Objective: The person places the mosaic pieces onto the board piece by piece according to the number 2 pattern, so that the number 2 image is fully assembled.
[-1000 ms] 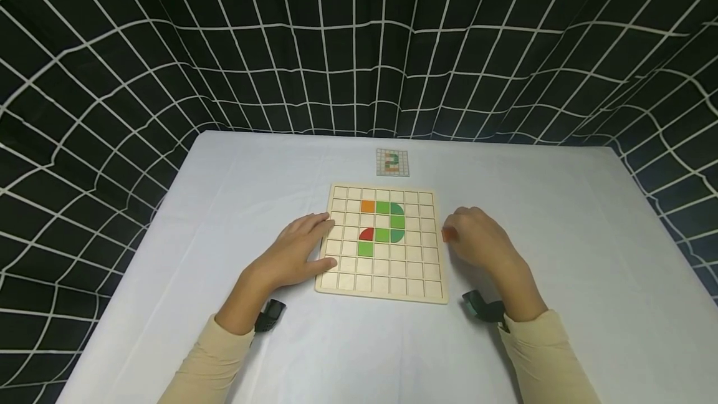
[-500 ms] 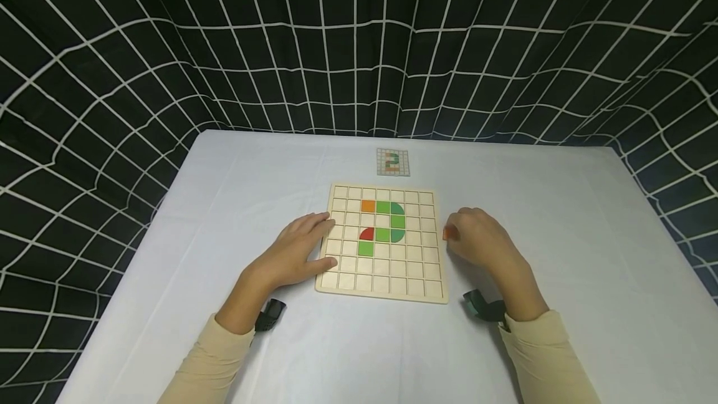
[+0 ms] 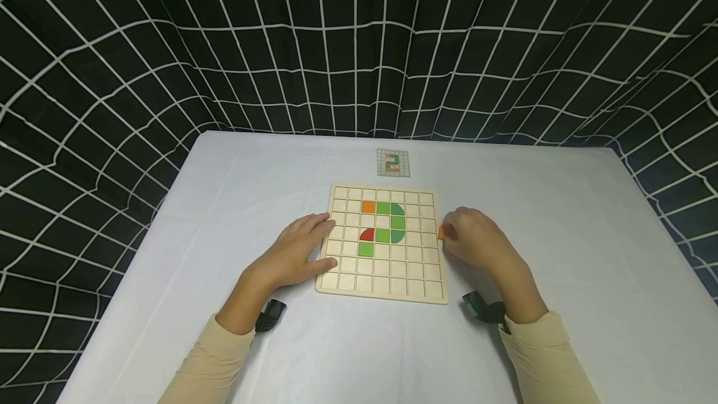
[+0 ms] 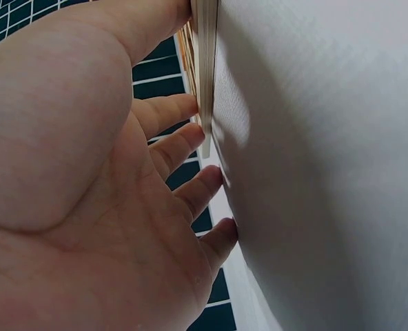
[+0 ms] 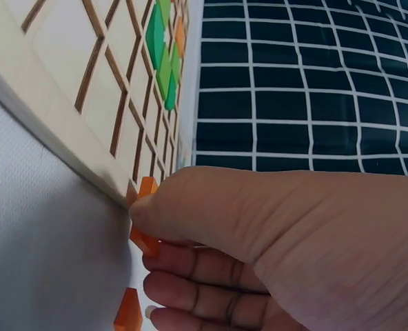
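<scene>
My right hand (image 3: 475,237) pinches an orange square tile (image 5: 146,221) between thumb and fingers at the right edge of the wooden grid board (image 3: 415,273). A second orange piece (image 5: 128,310) shows below the fingertips in the right wrist view; whether the fingers touch it I cannot tell. With fingers spread, my left hand (image 3: 296,251) rests at the board's left edge, thumb and fingertips on or against it. On the board, an orange tile (image 3: 368,206), several green tiles (image 3: 383,235), two teal quarter-round tiles (image 3: 397,209) and a red quarter-round tile (image 3: 367,234) form a curved shape.
A small card (image 3: 392,163) printed with a coloured grid pattern lies behind the board. White cloth (image 3: 252,173) covers the table. Black curtains with white grid lines (image 3: 359,42) stand at the back and sides. A dark wrist device (image 3: 483,307) is under each wrist.
The orange tile in my right hand has shifted slightly left to the board's edge and shows more of its face. My left hand and the tiles on the board have stayed put.
</scene>
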Available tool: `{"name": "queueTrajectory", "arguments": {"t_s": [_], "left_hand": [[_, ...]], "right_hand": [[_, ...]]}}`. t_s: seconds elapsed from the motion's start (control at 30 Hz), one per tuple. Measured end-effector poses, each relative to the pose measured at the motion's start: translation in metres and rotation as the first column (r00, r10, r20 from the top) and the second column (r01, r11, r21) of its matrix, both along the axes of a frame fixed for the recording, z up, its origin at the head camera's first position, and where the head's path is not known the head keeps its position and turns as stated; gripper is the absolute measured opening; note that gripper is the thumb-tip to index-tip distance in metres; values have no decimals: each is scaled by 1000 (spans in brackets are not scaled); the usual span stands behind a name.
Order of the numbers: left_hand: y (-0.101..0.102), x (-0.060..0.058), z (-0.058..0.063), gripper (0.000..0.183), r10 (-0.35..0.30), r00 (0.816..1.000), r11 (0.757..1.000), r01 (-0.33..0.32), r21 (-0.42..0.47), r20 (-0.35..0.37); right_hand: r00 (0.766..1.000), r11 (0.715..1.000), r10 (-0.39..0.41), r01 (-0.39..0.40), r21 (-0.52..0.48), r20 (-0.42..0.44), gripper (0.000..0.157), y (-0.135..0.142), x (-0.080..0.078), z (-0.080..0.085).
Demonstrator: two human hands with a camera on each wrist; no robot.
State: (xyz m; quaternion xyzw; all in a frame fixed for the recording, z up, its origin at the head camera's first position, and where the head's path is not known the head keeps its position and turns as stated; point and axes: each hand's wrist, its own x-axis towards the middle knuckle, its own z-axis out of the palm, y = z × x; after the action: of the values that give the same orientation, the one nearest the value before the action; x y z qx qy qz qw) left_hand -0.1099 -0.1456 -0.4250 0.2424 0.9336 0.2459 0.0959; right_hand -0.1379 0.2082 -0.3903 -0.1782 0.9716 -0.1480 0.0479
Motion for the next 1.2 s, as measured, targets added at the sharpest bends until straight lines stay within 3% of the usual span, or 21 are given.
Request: {"name": "queueTrajectory", "arguments": {"t_s": [0.6,0.83,1.2], "left_hand": [[-1,0,-2,76,-9,1000,1000,9,12,-6],[0,0,-2,76,-7,1000,1000,7,7,-2],[-1,0,-2,76,-11,1000,1000,11,11,-7]], "right_hand": [[994,992,107,-106,-69,10,11,-14,5,0],[985,980,172,-169,-103,18,17,-22,6,-3],[974,966,227,-228,-125,-26,9,-33,12,-4]]}}
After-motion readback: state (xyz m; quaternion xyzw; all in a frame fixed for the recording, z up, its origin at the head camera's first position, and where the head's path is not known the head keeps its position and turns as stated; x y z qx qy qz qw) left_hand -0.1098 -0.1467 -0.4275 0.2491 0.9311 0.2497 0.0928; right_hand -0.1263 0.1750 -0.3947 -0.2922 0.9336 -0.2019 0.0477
